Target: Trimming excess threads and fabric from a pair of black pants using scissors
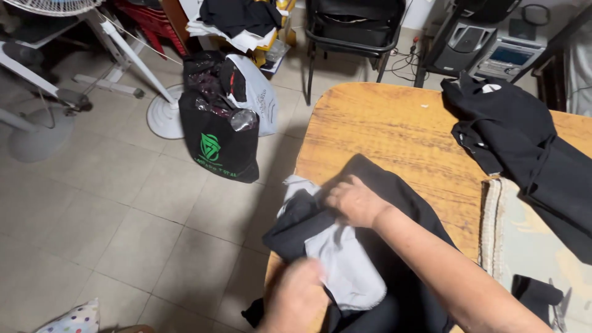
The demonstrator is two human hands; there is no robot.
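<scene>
So, head view: right hand (354,200) pinches the black garment with pale grey lining (345,259) at the wooden counter (382,129) edge; blurry left hand (296,296), grip can't tell. Overhanging fabric could probably slide onto the tiled floor (123,216).

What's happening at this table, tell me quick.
A person is handling a black garment with a grey lining at the near edge of a wooden table. The right hand presses on it; the left hand, blurred, grips the lower fabric. Another black garment lies farther along the table.
</scene>
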